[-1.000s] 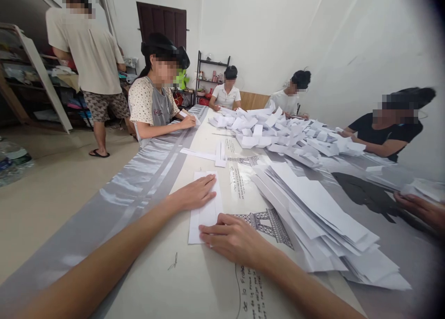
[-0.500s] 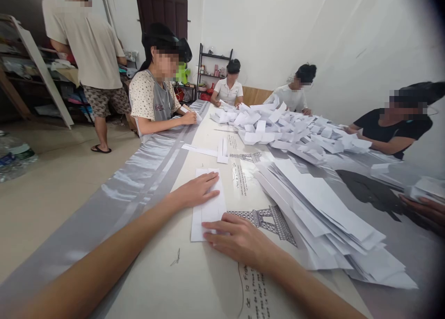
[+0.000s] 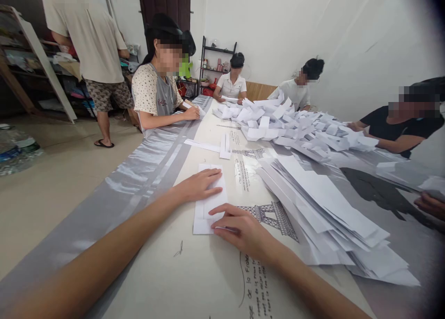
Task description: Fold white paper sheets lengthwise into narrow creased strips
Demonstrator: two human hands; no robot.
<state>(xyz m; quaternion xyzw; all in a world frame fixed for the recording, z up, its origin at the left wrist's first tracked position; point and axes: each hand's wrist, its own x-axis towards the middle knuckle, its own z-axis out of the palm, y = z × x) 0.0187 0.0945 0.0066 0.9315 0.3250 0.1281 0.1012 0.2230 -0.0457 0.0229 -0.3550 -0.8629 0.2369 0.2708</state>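
A folded white paper (image 3: 209, 207) lies lengthwise on the printed tablecloth (image 3: 156, 268) in front of me. My left hand (image 3: 200, 185) rests flat on its upper part, fingers spread to the right. At its lower right edge is my right hand (image 3: 239, 226), with the fingers apart and bent, the fingertips touching the paper near a crease across its lower end. Beyond the paper are a small folded piece (image 3: 225, 146) and a narrow strip (image 3: 201, 145). To the right a fanned stack of white sheets (image 3: 323, 212) lies close to my right forearm.
A large heap of folded papers (image 3: 278, 122) covers the far middle of the table. A person in a grey top (image 3: 162, 96) sits at the left edge, handling paper. Other people sit at the far end and right side. Someone stands at the back left near shelves.
My right hand's fingers have lifted and bent more, and a crease now shows across the paper's lower end. My left hand stays on the paper. The view has shifted slightly.
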